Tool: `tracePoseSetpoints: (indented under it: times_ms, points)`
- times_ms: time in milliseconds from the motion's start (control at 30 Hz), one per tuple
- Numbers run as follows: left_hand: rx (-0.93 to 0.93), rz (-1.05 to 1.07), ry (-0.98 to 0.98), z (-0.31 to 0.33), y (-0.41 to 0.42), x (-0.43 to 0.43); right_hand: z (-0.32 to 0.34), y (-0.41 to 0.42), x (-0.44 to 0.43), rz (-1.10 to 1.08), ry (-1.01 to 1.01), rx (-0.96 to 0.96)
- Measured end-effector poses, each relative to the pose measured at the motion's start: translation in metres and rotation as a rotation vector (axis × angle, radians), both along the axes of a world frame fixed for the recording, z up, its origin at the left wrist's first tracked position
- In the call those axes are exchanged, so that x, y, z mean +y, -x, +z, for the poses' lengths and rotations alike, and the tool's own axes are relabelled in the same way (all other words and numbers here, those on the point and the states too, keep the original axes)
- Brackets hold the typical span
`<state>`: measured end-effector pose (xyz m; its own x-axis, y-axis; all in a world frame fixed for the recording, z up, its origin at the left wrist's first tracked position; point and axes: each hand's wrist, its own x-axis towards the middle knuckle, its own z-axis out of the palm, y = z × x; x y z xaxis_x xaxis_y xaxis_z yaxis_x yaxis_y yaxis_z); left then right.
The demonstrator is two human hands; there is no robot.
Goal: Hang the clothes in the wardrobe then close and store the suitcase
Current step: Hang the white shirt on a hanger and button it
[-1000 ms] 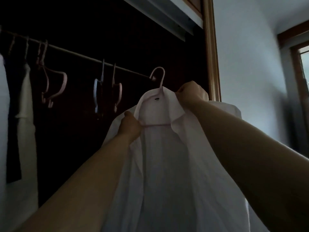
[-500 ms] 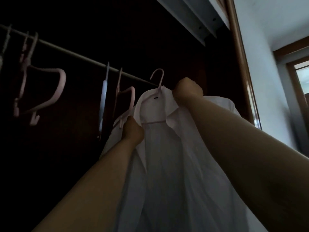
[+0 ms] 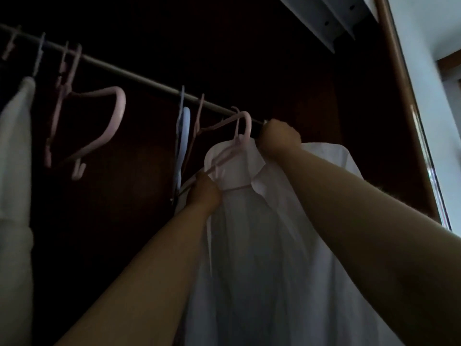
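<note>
Shirt [image 3: 262,245] hanging lengthwise down, hanger [image 3: 243,136] hook up at rail [image 3: 139,77], both hands' grip on collar.

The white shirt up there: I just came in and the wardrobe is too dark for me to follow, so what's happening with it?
A person is hanging the white shirt on its pink hanger in the wardrobe. The right hand grips the collar by the hook, right at the rail; the left hand holds the shirt's other shoulder. Whether the hook is already over the rail is unclear. Empty hangers hang alongside.
</note>
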<state>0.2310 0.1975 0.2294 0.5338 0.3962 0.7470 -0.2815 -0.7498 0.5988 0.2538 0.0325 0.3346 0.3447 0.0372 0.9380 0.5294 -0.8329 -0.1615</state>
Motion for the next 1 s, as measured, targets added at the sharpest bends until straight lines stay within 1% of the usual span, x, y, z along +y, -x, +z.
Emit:
tracePoseSetpoints:
  times_ms: [100, 167, 233, 300, 433, 533, 600, 667, 733, 767, 833, 900, 1000]
  points:
    - [-0.025, 0.037, 0.024, -0.016, 0.002, 0.000, -0.012, -0.011, -0.010, 0.136, -0.011, 0.009]
    - [-0.049, 0.009, 0.051, -0.027, 0.003, -0.004, -0.025, -0.011, -0.018, 0.203, 0.001, -0.106]
    - [-0.087, -0.010, 0.070, -0.034, 0.007, -0.011, -0.040, -0.006, -0.026, 0.251, -0.042, -0.263]
    - [-0.113, -0.014, 0.124, -0.040, 0.012, -0.017, -0.059, 0.001, -0.036, 0.267, -0.060, -0.296]
    - [-0.165, 0.012, 0.223, -0.056, 0.019, -0.024, -0.107, 0.017, -0.050, 0.141, 0.085, -0.183]
    - [-0.179, 0.099, 0.305, -0.069, 0.024, -0.028, -0.141, 0.026, -0.041, -0.089, 0.225, -0.160]
    - [-0.202, 0.086, 0.360, -0.076, 0.025, -0.031, -0.158, 0.029, -0.033, -0.209, 0.230, -0.030]
    - [-0.240, 0.049, 0.418, -0.083, 0.026, -0.034, -0.176, 0.029, -0.024, -0.241, 0.234, 0.067]
    - [-0.293, -0.015, 0.404, -0.091, 0.027, -0.035, -0.195, 0.025, -0.014, -0.227, 0.282, 0.120]
    - [-0.290, -0.059, 0.386, -0.096, 0.027, -0.034, -0.202, 0.024, -0.010, -0.215, 0.290, 0.143]
    - [-0.209, -0.088, 0.349, -0.105, 0.027, -0.031, -0.212, 0.020, -0.005, -0.225, 0.285, 0.161]
    - [-0.092, -0.022, 0.280, -0.119, 0.023, -0.026, -0.220, 0.015, -0.004, -0.270, 0.282, 0.159]
    - [0.007, 0.043, 0.238, -0.140, 0.017, -0.024, -0.233, 0.006, -0.003, -0.347, 0.250, 0.046]
